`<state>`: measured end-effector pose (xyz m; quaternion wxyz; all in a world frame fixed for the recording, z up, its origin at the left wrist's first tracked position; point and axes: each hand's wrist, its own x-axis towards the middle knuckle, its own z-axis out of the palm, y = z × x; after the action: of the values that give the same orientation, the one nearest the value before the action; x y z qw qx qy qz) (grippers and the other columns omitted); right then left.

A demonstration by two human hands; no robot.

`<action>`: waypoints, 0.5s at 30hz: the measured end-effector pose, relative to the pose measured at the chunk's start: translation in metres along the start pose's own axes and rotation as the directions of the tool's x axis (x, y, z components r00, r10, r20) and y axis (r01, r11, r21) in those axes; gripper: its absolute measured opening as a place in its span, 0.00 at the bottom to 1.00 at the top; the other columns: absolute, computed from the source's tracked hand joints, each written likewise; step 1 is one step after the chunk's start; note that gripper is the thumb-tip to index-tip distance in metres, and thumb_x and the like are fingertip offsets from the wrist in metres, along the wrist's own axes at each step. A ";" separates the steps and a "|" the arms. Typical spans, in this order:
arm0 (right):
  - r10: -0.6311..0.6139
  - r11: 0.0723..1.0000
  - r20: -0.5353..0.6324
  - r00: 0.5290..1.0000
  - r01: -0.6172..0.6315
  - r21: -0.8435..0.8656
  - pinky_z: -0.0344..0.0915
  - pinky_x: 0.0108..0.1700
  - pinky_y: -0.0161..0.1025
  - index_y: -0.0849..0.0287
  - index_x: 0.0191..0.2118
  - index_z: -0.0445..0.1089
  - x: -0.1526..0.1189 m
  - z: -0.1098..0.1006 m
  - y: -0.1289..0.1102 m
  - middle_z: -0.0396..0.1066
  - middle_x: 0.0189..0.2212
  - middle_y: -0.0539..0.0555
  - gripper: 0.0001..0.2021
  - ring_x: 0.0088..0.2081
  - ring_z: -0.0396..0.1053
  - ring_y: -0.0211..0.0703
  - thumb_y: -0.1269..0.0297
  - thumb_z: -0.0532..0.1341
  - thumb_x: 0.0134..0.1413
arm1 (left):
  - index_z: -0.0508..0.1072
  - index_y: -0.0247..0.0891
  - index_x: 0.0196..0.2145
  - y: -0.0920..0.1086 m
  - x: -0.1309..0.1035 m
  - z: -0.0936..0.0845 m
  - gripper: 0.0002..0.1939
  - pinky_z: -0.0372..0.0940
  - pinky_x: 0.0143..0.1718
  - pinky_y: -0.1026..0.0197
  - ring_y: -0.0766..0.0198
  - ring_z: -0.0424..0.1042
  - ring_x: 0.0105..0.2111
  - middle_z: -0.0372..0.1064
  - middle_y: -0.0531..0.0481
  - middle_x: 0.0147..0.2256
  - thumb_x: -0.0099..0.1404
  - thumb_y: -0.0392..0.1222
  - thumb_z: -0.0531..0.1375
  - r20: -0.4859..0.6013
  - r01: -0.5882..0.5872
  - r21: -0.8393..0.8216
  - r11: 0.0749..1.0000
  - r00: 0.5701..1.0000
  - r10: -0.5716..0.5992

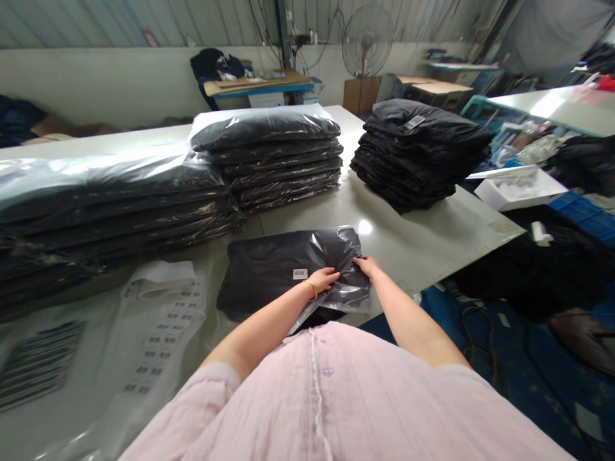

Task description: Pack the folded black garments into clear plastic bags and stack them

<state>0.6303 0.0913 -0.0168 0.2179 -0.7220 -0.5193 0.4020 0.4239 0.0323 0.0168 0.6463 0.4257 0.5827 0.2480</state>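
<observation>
A dark folded garment (269, 256) lies flat in a clear plastic bag (353, 298) on the table in front of me. A small white barcode label (300, 274) sits on its near side. My left hand (327, 279), with a yellow bangle at the wrist, rests on top of the bag with its fingers stretched out. At the bag's right end, my right hand (368, 266) pinches the plastic near the edge. The loose, wrinkled end of the bag spreads between and below my hands, towards the table's front edge.
Bagged dark garments stand in two stacks, one at left (115, 198) and one behind (278, 153). An unbagged black garment pile (418, 153) is at the back right. A sheet of barcode labels (166, 320) lies at left. Black cloth (538, 269) lies beyond the table's right edge (475, 253).
</observation>
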 end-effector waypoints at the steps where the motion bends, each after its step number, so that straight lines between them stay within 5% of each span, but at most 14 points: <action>1: -0.002 0.999 0.042 0.999 0.000 0.044 0.66 0.39 0.41 0.60 0.39 0.75 0.000 0.001 -0.004 0.77 0.32 0.58 0.19 0.35 0.73 0.46 0.49 0.61 0.51 | 0.71 0.33 0.54 -0.001 0.001 0.001 0.37 0.69 0.40 0.59 0.52 0.73 0.48 0.71 0.36 0.51 0.50 0.54 0.69 -0.011 0.001 -0.006 1.000 1.000 -0.001; 6: -0.156 0.883 0.312 0.937 -0.010 0.470 0.61 0.41 0.39 0.60 0.36 0.74 -0.014 0.007 -0.035 0.76 0.31 0.54 0.27 0.33 0.70 0.42 0.39 0.55 0.52 | 0.78 0.31 0.43 0.002 0.006 0.003 0.32 0.68 0.42 0.58 0.50 0.73 0.44 0.77 0.40 0.40 0.46 0.58 0.70 -0.098 -0.095 0.002 0.996 0.991 0.094; 9: -0.216 0.831 0.408 0.887 -0.052 0.553 0.58 0.42 0.40 0.59 0.35 0.72 -0.026 0.016 -0.051 0.76 0.31 0.54 0.27 0.36 0.69 0.43 0.37 0.53 0.51 | 0.79 0.34 0.38 0.005 0.006 0.002 0.25 0.67 0.40 0.59 0.53 0.74 0.40 0.78 0.44 0.34 0.44 0.52 0.72 -0.208 -0.141 0.003 0.990 0.968 0.139; 13: -0.292 0.798 0.461 0.838 -0.053 0.600 0.58 0.42 0.39 0.58 0.40 0.71 -0.032 0.028 -0.054 0.76 0.36 0.53 0.23 0.39 0.69 0.43 0.43 0.54 0.51 | 0.78 0.34 0.28 0.005 0.002 -0.006 0.14 0.66 0.35 0.59 0.56 0.74 0.33 0.75 0.47 0.27 0.41 0.39 0.71 -0.430 -0.101 0.048 0.994 0.896 0.112; 15: -0.294 0.775 0.383 0.876 -0.017 0.632 0.59 0.41 0.38 0.56 0.41 0.69 -0.033 0.034 -0.047 0.75 0.40 0.52 0.18 0.39 0.69 0.41 0.49 0.57 0.48 | 0.77 0.34 0.27 0.007 -0.001 -0.012 0.11 0.66 0.34 0.60 0.58 0.73 0.31 0.75 0.48 0.26 0.41 0.36 0.69 -0.472 -0.117 0.032 0.993 0.873 0.118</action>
<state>0.5713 0.0750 0.0096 0.3418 -0.4520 -0.4487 0.6911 0.4134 0.0386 0.0236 0.4678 0.3876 0.6962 0.3823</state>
